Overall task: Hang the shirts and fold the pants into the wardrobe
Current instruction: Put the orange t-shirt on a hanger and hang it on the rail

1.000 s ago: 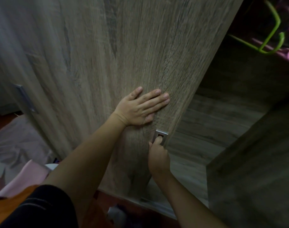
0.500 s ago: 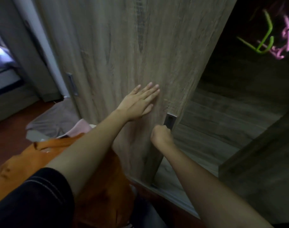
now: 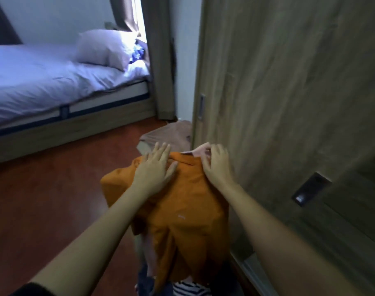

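Two hands on the orange shirt [image 3: 182, 210], head view: left hand [image 3: 154, 167] lies flat, fingers spread, below the collar; right hand [image 3: 217, 165] pinches the collar edge. Shirt tops a clothes pile [image 3: 188, 290] on the floor [image 3: 54, 199], just beside the wardrobe door [image 3: 289, 103].

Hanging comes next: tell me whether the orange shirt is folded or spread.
Spread, not folded: the orange shirt drapes loosely over a clothes pile, collar showing.

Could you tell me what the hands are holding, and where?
The right hand pinches the orange shirt at its collar; the left hand rests flat on it.
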The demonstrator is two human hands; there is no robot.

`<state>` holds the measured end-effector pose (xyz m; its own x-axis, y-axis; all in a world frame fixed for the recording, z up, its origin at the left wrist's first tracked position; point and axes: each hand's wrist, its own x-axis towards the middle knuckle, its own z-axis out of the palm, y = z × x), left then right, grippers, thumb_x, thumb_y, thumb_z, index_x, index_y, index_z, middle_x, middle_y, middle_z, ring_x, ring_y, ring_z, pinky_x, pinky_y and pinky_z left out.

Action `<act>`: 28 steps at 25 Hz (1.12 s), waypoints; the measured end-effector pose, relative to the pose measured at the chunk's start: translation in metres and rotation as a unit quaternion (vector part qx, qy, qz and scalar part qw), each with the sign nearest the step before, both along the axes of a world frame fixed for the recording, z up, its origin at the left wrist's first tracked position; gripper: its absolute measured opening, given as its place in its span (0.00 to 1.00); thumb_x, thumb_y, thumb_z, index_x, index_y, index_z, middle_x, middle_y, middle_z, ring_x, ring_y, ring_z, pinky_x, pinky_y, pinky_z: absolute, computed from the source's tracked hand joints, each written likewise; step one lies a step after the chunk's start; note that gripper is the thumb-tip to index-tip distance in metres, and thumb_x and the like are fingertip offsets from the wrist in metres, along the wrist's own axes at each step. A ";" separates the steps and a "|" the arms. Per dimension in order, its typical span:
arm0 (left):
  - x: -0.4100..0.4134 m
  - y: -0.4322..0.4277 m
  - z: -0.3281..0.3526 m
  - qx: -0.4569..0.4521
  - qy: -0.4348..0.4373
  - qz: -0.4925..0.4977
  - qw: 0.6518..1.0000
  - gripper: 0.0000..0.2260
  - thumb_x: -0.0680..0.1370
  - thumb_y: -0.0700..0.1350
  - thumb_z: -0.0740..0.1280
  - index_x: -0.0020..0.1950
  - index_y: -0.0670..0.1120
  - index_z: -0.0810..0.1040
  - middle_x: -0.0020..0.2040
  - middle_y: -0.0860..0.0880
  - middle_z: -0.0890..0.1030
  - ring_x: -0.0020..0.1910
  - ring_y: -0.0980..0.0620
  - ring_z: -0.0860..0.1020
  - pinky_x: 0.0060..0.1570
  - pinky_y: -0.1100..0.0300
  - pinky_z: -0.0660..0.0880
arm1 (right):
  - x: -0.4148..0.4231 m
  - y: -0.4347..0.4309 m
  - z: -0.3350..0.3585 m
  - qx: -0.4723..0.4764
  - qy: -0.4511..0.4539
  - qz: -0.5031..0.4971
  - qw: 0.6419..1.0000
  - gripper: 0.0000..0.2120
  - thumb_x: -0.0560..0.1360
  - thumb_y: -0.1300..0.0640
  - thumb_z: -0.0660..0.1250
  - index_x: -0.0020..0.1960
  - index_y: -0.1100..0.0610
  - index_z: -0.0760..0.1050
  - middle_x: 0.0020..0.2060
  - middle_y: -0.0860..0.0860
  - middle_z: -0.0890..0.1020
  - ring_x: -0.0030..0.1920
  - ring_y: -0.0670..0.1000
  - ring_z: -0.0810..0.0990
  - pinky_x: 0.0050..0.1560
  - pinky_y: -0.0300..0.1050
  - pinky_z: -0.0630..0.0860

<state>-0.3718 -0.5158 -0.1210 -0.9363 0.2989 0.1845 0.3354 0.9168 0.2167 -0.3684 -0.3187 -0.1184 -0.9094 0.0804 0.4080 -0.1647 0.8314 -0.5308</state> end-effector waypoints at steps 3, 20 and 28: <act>0.011 -0.033 -0.033 -0.014 -0.064 0.076 0.995 0.32 0.79 0.63 0.42 0.77 0.45 0.51 0.78 0.47 0.53 0.77 0.48 0.49 0.74 0.48 0.48 | -0.011 -0.034 -0.007 0.075 -0.092 0.013 0.993 0.18 0.76 0.48 0.60 0.58 0.60 0.73 0.57 0.57 0.76 0.60 0.56 0.72 0.61 0.52 0.70; 0.011 -0.020 0.028 0.183 -0.043 -0.044 0.981 0.37 0.73 0.49 0.68 0.77 0.48 0.53 0.78 0.49 0.49 0.76 0.49 0.48 0.72 0.51 0.51 | 0.027 -0.044 0.061 0.023 0.039 0.186 0.982 0.10 0.77 0.56 0.62 0.54 0.52 0.79 0.42 0.44 0.74 0.44 0.41 0.70 0.44 0.34 0.64; 0.046 0.053 0.134 0.219 -0.091 -0.205 0.950 0.20 0.64 0.64 0.67 0.39 0.47 0.78 0.37 0.50 0.78 0.39 0.54 0.77 0.50 0.52 0.72 | 0.123 0.073 0.170 0.041 0.189 0.090 0.977 0.06 0.72 0.60 0.67 0.46 0.56 0.82 0.35 0.49 0.76 0.38 0.47 0.75 0.39 0.30 0.65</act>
